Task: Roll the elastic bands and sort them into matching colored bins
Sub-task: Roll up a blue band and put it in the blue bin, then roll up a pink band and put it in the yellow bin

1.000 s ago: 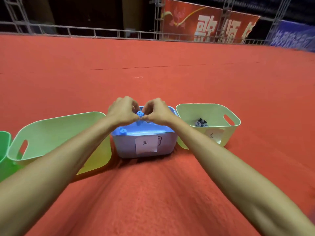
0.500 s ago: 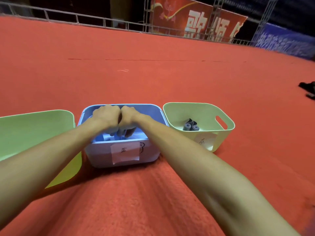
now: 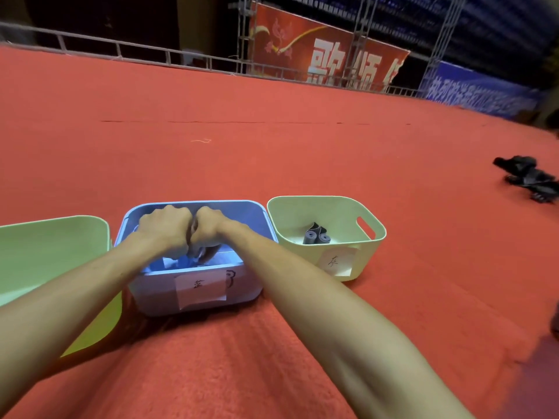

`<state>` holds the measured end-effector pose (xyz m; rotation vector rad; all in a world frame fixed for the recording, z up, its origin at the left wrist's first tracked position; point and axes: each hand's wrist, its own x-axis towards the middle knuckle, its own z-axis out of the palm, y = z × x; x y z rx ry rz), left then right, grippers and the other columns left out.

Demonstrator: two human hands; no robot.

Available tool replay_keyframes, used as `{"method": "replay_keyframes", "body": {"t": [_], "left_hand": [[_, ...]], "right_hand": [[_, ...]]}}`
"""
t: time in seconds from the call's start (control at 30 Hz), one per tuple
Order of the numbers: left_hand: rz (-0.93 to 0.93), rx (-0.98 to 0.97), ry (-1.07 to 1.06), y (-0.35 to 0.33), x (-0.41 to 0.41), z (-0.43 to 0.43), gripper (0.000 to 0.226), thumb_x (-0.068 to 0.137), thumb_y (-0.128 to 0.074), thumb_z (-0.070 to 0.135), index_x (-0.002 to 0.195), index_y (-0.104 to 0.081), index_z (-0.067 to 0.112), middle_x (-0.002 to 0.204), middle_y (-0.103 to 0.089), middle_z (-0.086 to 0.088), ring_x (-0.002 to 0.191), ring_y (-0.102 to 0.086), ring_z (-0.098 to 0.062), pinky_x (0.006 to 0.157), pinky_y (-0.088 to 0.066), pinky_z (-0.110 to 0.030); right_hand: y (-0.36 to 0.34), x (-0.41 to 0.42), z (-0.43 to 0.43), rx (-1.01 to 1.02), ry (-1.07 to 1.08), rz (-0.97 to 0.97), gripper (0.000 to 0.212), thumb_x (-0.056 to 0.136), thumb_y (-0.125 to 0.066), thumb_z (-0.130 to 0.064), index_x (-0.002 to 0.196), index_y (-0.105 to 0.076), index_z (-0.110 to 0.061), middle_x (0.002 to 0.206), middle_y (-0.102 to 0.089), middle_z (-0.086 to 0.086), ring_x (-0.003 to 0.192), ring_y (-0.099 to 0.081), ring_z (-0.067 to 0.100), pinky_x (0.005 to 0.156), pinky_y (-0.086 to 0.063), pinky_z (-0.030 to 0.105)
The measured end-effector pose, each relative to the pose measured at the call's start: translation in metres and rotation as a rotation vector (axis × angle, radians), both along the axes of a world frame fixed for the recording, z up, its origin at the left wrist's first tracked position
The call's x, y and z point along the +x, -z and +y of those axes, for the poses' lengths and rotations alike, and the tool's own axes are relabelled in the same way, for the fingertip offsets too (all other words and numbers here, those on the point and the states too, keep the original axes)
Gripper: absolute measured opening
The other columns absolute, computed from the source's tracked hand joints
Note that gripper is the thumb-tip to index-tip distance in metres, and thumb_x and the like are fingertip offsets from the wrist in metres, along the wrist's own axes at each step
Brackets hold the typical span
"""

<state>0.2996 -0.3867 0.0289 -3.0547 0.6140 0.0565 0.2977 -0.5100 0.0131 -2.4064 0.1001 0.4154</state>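
Both my hands reach down into the blue bin (image 3: 151, 294), knuckles pressed together. My left hand (image 3: 166, 229) and my right hand (image 3: 213, 226) have their fingers curled downward, and the fingertips are hidden below the knuckles. They pinch a blue rolled band between them, which is almost fully covered. Blue band material (image 3: 181, 263) lies on the bin's floor just below the hands. A paper label (image 3: 201, 287) is stuck on the bin's front wall.
A pale green bin (image 3: 375, 237) to the right of the blue one holds two grey rolled bands (image 3: 316, 237). A larger light green bin (image 3: 60, 237) stands at the left. A dark pile of bands (image 3: 529, 179) lies on the red carpet (image 3: 272, 152) far right.
My hands have gone down from above the blue bin's rim into the bin, carrying the blue roll. The camera view shifted left-down, bringing the dark pile into sight.
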Motion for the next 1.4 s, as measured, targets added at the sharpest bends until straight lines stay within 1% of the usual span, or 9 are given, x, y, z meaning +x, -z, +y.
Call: {"method": "replay_keyframes", "body": {"t": [0.17, 0.27, 0.43, 0.57, 0.67, 0.9, 1.1, 1.27, 1.4], "left_hand": [[0.105, 0.02, 0.012, -0.013, 0.0, 0.008, 0.03, 0.065, -0.082, 0.014, 0.092, -0.076, 0.025, 0.073, -0.065, 0.007, 0.07, -0.065, -0.017, 0.058, -0.045, -0.026], [0.072, -0.061, 0.026, -0.029, -0.001, 0.022, 0.039, 0.063, -0.083, 0.015, 0.097, -0.073, 0.032, 0.093, -0.072, 0.008, 0.087, -0.07, -0.019, 0.069, -0.051, -0.028], [-0.129, -0.452, 0.018, -0.052, -0.05, 0.069, 0.027, 0.069, -0.079, 0.02, 0.091, -0.076, 0.035, 0.079, -0.074, 0.018, 0.088, -0.071, -0.022, 0.075, -0.054, -0.035], [-0.232, -0.724, -0.026, -0.041, -0.13, 0.131, 0.013, 0.077, -0.084, 0.032, 0.089, -0.077, 0.032, 0.067, -0.07, 0.018, 0.068, -0.066, -0.017, 0.065, -0.054, -0.035], [-0.259, -0.748, -0.132, -0.013, -0.191, 0.192, 0.014, 0.077, -0.086, 0.031, 0.083, -0.074, 0.037, 0.061, -0.066, 0.02, 0.069, -0.069, -0.018, 0.066, -0.057, -0.037], [-0.306, -0.641, -0.519, 0.07, -0.305, 0.377, 0.019, 0.076, -0.088, 0.027, 0.084, -0.072, 0.032, 0.071, -0.072, 0.011, 0.077, -0.071, -0.029, 0.07, -0.058, -0.042], [-0.322, -0.161, -0.578, 0.109, -0.355, 0.518, 0.053, 0.073, -0.062, 0.059, 0.1, -0.076, 0.016, 0.101, -0.072, -0.018, 0.089, -0.061, -0.045, 0.076, -0.051, -0.052], [-0.29, -0.382, -0.443, 0.114, -0.366, 0.559, 0.039, 0.074, -0.092, 0.018, 0.11, -0.077, 0.014, 0.114, -0.07, -0.014, 0.098, -0.06, -0.039, 0.087, -0.049, -0.052], [-0.324, -0.423, -0.458, 0.114, -0.362, 0.56, 0.042, 0.068, -0.094, 0.014, 0.105, -0.077, 0.018, 0.098, -0.065, -0.007, 0.091, -0.057, -0.036, 0.081, -0.048, -0.05]], "right_hand": [[-0.003, -0.003, 0.002, -0.059, -0.012, 0.021, 0.018, 0.074, -0.081, 0.007, 0.09, -0.074, 0.012, 0.082, -0.076, 0.023, 0.07, -0.078, 0.034, 0.071, -0.066, 0.05], [-0.023, -0.01, -0.003, -0.121, 0.023, -0.035, 0.02, 0.074, -0.084, 0.0, 0.087, -0.07, 0.007, 0.078, -0.075, 0.02, 0.063, -0.077, 0.033, 0.07, -0.066, 0.048], [-0.056, -0.043, -0.001, -0.262, 0.244, -0.631, 0.011, 0.078, -0.072, -0.018, 0.078, -0.078, -0.009, 0.074, -0.075, 0.014, 0.078, -0.074, 0.033, 0.076, -0.06, 0.037], [-0.063, -0.115, 0.038, -0.02, 0.399, -1.096, 0.016, 0.085, -0.072, -0.026, 0.073, -0.071, -0.017, 0.064, -0.07, -0.002, 0.063, -0.067, 0.022, 0.062, -0.05, 0.032], [-0.041, -0.175, 0.085, 0.104, 0.369, -1.212, 0.018, 0.086, -0.073, -0.024, 0.07, -0.066, -0.019, 0.054, -0.062, -0.005, 0.051, -0.059, 0.013, 0.056, -0.044, 0.03], [0.064, -0.254, 0.225, 0.291, 0.175, -0.845, 0.014, 0.08, -0.067, -0.032, 0.074, -0.069, -0.02, 0.056, -0.065, -0.006, 0.054, -0.063, 0.011, 0.06, -0.055, 0.037], [0.093, -0.269, 0.346, 0.226, -0.122, -0.474, 0.031, 0.082, -0.061, -0.033, 0.107, -0.073, -0.018, 0.088, -0.076, 0.0, 0.087, -0.072, 0.023, 0.084, -0.058, 0.04], [0.092, -0.264, 0.41, 0.139, -0.1, -0.403, 0.037, 0.085, -0.065, -0.044, 0.11, -0.07, -0.018, 0.107, -0.076, 0.008, 0.105, -0.069, 0.033, 0.087, -0.056, 0.04], [0.098, -0.253, 0.422, 0.102, -0.015, -0.366, 0.023, 0.08, -0.074, -0.038, 0.092, -0.076, -0.019, 0.099, -0.077, 0.008, 0.099, -0.071, 0.032, 0.08, -0.056, 0.035]]}}
